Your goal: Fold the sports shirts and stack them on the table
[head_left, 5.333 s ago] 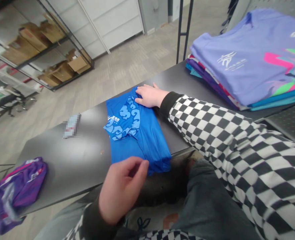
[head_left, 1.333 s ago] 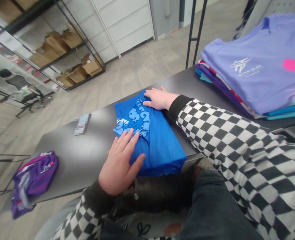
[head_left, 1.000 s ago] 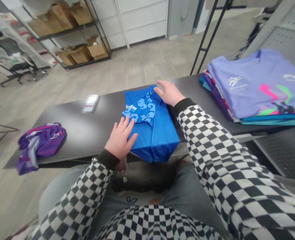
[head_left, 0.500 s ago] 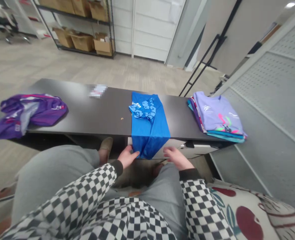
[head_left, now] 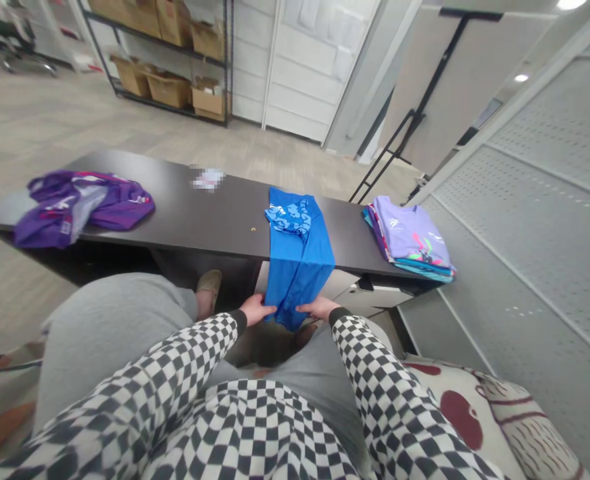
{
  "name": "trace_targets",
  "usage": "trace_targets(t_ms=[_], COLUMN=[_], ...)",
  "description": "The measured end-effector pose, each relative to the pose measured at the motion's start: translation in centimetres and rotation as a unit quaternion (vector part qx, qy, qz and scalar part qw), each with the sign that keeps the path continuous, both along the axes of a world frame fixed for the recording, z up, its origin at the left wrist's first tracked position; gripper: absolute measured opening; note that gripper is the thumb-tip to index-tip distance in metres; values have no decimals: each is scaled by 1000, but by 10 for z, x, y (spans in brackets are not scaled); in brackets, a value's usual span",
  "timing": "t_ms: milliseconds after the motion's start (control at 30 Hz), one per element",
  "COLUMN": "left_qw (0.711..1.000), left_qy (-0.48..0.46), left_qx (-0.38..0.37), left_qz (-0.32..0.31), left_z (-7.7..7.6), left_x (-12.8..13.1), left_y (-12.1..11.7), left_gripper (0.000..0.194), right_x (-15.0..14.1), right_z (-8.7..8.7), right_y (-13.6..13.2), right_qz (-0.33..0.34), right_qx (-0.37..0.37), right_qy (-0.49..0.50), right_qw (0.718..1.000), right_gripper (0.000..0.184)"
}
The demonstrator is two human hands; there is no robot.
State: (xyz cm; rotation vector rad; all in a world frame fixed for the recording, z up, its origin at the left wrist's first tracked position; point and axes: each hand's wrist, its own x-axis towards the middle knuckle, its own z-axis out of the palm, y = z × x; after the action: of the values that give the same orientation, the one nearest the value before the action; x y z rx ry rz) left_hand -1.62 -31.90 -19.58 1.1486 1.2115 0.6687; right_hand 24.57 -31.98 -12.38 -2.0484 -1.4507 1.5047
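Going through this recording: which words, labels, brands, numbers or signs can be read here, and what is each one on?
Nothing can be quoted; every marking is illegible:
Bright blue folded T-shirt: small lettering near the collar, too small to read.
Lavender folded T-shirt: white logo and lettering, too small to read.
Crumpled purple garment: small pale markings, too blurred to read.
Small pale rectangular item on the dark tabletop: pixelated, unreadable.

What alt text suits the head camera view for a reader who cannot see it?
The left hand and right hand touch a blue T-shirt hanging off a dark table; a shirt stack lies right, a crumpled purple garment left.
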Motion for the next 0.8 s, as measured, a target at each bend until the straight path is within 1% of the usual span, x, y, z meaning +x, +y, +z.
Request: trace_targets(t_ms=[100, 200, 267, 367, 433, 500, 533, 567, 600, 633, 700, 733, 800], left_qw=[999, 997, 994, 990, 987, 984, 981, 976, 968, 956, 927, 916, 906], left_qy=[-23, -42, -51, -58, -68, -91, -114, -145, -183, -224, -294, -309, -308], left_qx=[-12, -30, -50, -86, -106, -120, -130, -143, -161, -183, -232, -254, -289], left_qz=[-23, -53, -77, -98, -97, -94, -87, -75, -60, -42, -5, 9, 34], left_z=[-1, 0, 4, 12, 21, 35, 44, 56, 69, 83, 112, 124, 145], left_x=[1, -1, -6, -17, -23, -26, -27, -28, -29, -29, -30, -31, -35], left_y=[-15, -28, -33, -38, -43, -52, -58, -66, -75, -85, -106, -116, -132], left_gripper=[71, 74, 70, 56, 45, 37, 36, 38, 41, 44, 47, 46, 39], right_x=[-9, -19, -26, -36, -42, -47, -49, -51, -53, -54, -55, -55, -53], right_z=[-11, -14, -11, -2, 7, 18, 25, 32, 39, 46, 60, 67, 78], right_y=[-8, -16, -22, -40, -59, -83, -96, -110, -123, -136, -161, -172, -191], right_qz=[9, 3, -5, -20, -38, -63, -87, -121, -161, -203, -271, -285, -280], right_qx=[-22, -26, -17, 6, 26, 58, 79, 98, 107, 105, 68, 43, 10], right_qy=[-17, -21, -5, 50, 94, 134, 167, 213, 266, 320, 408, 432, 468], right_qw=[1000, 999, 1000, 999, 995, 987, 979, 965, 944, 919, 869, 854, 838], right_gripper=[47, 37, 31, 25, 29, 41, 47, 52, 55, 57, 57, 56, 57])
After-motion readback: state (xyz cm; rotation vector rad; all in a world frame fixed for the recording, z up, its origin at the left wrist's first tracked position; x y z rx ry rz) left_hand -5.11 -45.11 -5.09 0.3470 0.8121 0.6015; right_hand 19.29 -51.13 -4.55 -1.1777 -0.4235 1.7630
